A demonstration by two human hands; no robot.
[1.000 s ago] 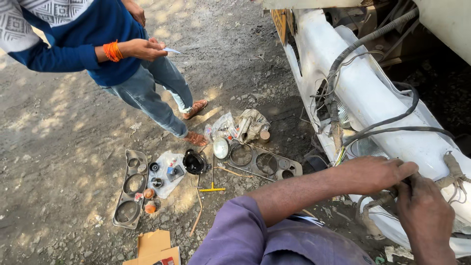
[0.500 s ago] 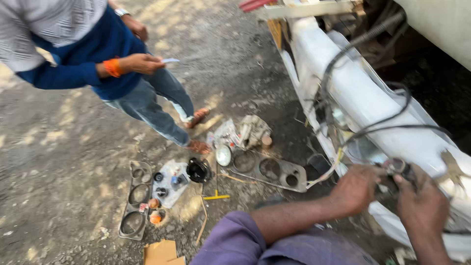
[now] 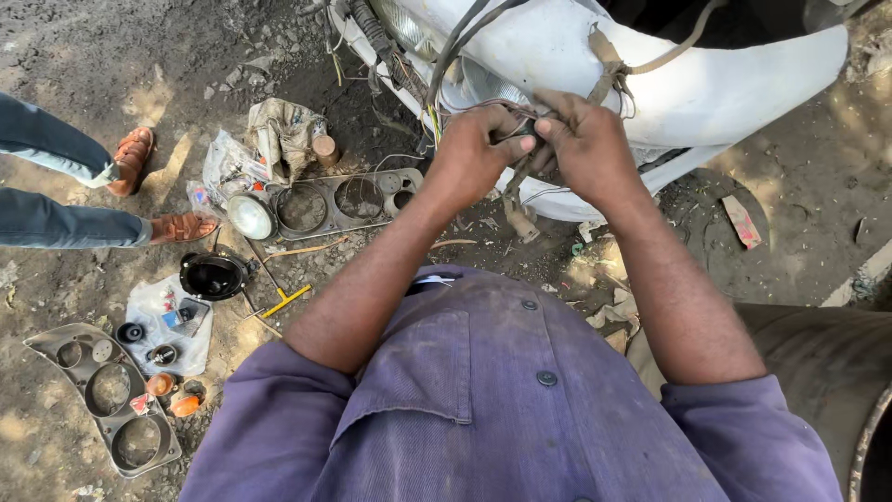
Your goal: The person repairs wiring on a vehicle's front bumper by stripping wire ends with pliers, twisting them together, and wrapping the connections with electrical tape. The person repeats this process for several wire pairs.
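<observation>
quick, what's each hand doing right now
Left hand: closed, pinching the wire bundle against the white body panel.
Right hand: closed on the same wire bundle.

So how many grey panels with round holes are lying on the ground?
2. One panel lies near the white body; another panel at bottom left. More may be hidden.

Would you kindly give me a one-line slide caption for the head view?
Left hand and right hand grip a wire bundle at a white vehicle panel, lamp parts on the dirt.
</observation>
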